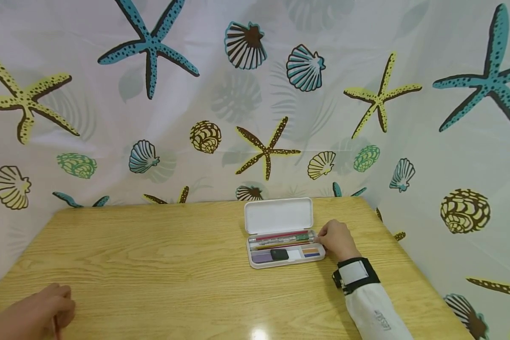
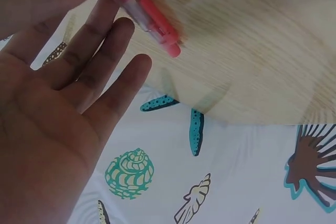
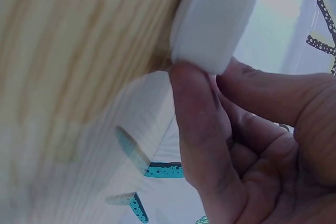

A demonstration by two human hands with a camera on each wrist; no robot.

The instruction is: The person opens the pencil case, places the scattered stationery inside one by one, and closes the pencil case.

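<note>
A white pencil case [image 1: 278, 216] lies on the table with its hinged lid raised at the back. At its right end, my right hand [image 1: 337, 240] pinches the case wall between thumb and fingers; the right wrist view shows the white corner [image 3: 215, 30] between the fingertips. Inside are several pencils [image 1: 280, 234], a black block [image 1: 279, 254] and a white eraser-like piece [image 1: 295, 255]. Over the table's front left, my left hand [image 1: 38, 309] holds a red pen [image 2: 137, 14] with a clip, between thumb and index finger, its other fingers extended. The pen's far end is hidden by the hand.
The wooden table [image 1: 153, 255] stretches between the two hands. A white cloth [image 1: 238, 104] printed with starfish and shells hangs behind it and along the right side. The pencil case stands near the table's back edge.
</note>
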